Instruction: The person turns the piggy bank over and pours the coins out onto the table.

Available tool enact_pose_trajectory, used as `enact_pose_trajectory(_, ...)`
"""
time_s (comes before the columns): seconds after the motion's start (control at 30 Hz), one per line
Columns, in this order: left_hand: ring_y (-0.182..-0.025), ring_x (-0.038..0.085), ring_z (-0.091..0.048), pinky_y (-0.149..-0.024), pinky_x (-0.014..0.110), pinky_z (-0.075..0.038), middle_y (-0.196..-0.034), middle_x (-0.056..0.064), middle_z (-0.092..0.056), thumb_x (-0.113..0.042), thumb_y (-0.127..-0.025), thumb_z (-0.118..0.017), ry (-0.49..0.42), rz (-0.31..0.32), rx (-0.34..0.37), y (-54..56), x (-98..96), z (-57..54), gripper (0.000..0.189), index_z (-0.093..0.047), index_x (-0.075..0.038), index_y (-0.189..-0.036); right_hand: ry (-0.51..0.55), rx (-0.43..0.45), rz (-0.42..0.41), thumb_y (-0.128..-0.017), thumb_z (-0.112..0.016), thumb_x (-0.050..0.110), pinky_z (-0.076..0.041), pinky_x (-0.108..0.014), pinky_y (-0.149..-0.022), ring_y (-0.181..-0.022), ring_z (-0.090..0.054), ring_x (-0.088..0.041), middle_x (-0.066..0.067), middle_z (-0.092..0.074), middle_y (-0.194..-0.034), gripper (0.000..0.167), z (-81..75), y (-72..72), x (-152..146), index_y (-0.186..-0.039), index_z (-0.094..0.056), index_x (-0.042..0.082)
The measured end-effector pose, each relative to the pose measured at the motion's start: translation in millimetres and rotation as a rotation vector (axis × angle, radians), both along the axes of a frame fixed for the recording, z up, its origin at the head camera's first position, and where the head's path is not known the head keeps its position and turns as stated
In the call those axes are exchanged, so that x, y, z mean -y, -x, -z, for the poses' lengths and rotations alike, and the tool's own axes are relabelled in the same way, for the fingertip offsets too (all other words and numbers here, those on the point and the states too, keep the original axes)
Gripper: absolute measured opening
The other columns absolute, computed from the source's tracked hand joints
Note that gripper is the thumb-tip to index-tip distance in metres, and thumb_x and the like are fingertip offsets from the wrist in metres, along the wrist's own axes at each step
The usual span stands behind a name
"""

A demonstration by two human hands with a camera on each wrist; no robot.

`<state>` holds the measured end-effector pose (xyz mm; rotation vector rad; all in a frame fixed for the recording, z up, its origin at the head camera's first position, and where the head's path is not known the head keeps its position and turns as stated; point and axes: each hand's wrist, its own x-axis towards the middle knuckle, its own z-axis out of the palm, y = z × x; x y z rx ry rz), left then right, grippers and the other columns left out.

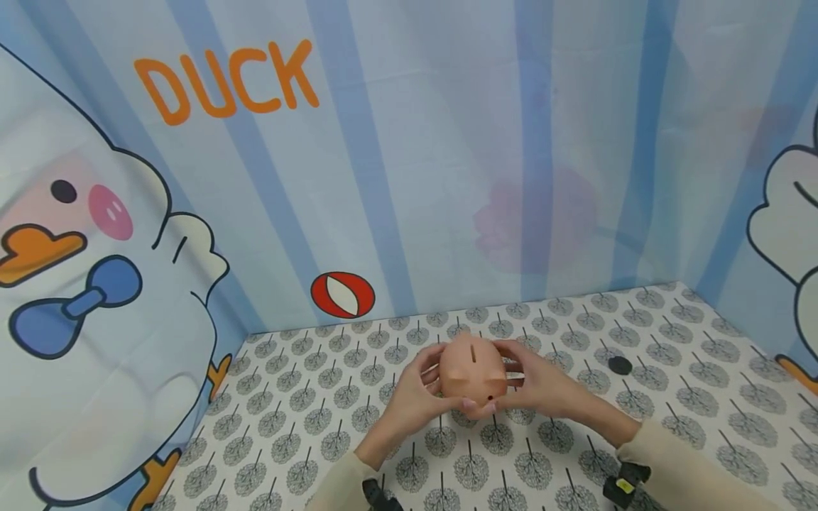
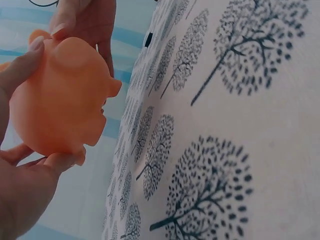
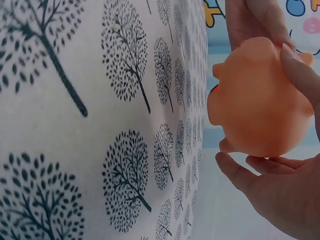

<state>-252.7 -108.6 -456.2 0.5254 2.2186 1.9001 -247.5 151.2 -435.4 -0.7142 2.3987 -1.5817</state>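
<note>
Both hands hold an orange piggy bank (image 1: 473, 365) just over the patterned cloth. Its coin slot faces up, and its snout points toward the person. The left hand (image 1: 415, 387) grips its left side, with the thumb up by the snout. From the other side, the right hand (image 1: 543, 383) grips it the same way, its thumb close to the left one. In the left wrist view, the stubby feet of the piggy bank (image 2: 60, 100) point toward the cloth. Curled fingers of the right hand (image 3: 280, 185) lie along its side in the right wrist view.
A small black disc (image 1: 620, 365) lies on the tree-print cloth (image 1: 307, 426) to the right of the hands. Behind the table hangs a blue striped curtain (image 1: 434, 142) with printed ducks, and it continues along both sides.
</note>
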Motion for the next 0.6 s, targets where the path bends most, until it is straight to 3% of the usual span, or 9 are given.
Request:
enact_pose_trajectory(0.17,-0.150,0.034,-0.049,-0.117,0.037,-0.055,-0.163,0.011,-0.042,-0.011,-0.079,-0.093,-0.021,0.085,0.006,0.8,4.5,2.6,0.099,-0.037,-0.022,-0.161,-0.009,-0.062,-0.021,-0.081,-0.092,0.019,-0.055,-0.055,-0.115,-0.145,-0.046,-0.054,-0.028,-0.038,-0.163,0.102,4.0,-0.6,2,-0.162,-0.031,0.003)
enact_pose_trajectory(0.33,-0.153,0.032,-0.045,-0.118,0.040,-0.054,-0.166,0.008,-0.036,-0.014,-0.080,-0.094,0.003,0.133,-0.005,0.0,6.2,1.4,0.107,-0.029,-0.021,-0.164,-0.006,-0.061,0.006,-0.077,-0.093,0.014,-0.055,-0.052,-0.115,-0.147,-0.045,-0.052,-0.025,-0.038,-0.165,0.105,7.3,-2.4,6,-0.163,-0.032,0.007)
enact_pose_trajectory(0.6,-0.158,0.031,-0.038,-0.124,0.037,-0.046,-0.173,0.008,-0.030,-0.007,-0.076,-0.094,0.100,0.135,-0.009,2.5,9.3,-0.8,0.117,-0.023,-0.019,-0.168,0.002,-0.045,0.006,-0.079,-0.092,0.015,-0.059,-0.047,-0.112,-0.145,-0.047,-0.052,-0.027,-0.039,-0.163,0.102,11.7,0.1,7,-0.162,-0.033,0.004)
